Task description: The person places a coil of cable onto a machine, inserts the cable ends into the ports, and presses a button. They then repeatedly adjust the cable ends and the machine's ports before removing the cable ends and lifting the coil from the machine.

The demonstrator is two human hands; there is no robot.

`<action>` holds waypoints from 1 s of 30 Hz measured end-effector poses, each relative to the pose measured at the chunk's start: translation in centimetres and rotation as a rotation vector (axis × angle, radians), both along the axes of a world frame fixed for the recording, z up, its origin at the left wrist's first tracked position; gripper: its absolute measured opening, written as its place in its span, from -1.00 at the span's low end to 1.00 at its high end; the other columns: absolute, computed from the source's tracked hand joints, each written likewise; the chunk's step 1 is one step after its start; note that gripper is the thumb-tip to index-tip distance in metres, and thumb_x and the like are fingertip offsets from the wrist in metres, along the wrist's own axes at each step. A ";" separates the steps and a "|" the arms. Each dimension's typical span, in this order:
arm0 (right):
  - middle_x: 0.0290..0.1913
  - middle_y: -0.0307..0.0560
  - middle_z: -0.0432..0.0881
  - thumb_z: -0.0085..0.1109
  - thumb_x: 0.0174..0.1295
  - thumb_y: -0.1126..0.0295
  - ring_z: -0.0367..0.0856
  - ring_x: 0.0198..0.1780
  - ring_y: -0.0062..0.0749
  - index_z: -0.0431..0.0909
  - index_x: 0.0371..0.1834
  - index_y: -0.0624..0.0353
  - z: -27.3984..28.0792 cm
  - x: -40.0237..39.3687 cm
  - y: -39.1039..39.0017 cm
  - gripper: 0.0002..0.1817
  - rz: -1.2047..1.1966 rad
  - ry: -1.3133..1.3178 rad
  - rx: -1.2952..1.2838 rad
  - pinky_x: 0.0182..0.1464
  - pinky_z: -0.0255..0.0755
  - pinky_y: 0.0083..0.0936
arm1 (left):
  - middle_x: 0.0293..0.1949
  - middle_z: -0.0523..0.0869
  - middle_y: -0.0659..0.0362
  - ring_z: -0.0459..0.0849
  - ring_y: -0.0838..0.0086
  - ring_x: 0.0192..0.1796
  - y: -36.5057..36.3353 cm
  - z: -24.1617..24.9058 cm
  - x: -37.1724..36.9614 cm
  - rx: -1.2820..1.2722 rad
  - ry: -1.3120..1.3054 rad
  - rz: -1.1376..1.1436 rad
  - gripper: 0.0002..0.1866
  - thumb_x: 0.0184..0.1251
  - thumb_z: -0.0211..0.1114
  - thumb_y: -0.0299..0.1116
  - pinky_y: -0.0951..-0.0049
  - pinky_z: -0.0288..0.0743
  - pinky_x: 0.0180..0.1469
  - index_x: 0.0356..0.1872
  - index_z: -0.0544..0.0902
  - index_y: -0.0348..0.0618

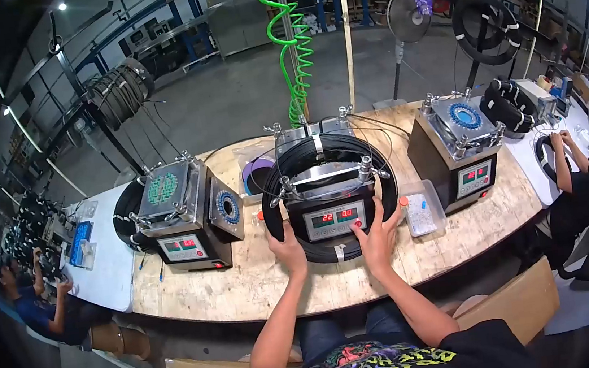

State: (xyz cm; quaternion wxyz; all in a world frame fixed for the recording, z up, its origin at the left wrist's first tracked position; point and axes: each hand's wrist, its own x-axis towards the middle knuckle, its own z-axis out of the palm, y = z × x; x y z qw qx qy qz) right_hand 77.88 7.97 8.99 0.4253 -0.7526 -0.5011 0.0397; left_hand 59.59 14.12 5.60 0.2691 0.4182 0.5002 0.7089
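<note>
A large coil of black cable [385, 173], bound with white ties, stands tilted up around the middle machine. That machine has a digital display panel [333, 220] with red digits, seen through the ring of the coil. My left hand [288, 249] grips the coil's lower left side, fingers pointing up along it. On the opposite side, my right hand [379, 240] grips the lower right, its thumb near the round red button on the panel. Parts of the fingers are hidden behind the coil.
A display machine topped with green parts [162, 189] stands left; another with a blue ring [465, 115] stands right. A clear tray [424, 209] and purple roll [258, 172] lie on the wooden table [262, 286]. Co-workers sit at both sides. A green coiled hose [285, 39] hangs behind.
</note>
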 end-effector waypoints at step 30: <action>-0.23 0.02 0.61 0.46 0.30 0.46 0.63 -0.17 -0.11 0.63 -0.07 0.29 7.1 9.1 5.6 -0.76 0.401 -0.047 0.406 -0.08 0.50 -0.25 | -0.30 0.70 0.08 0.63 0.13 -0.14 2.1 11.5 -6.4 0.327 1.053 -0.097 -0.82 0.36 0.48 -0.43 0.13 0.52 -0.08 -0.14 0.71 -0.28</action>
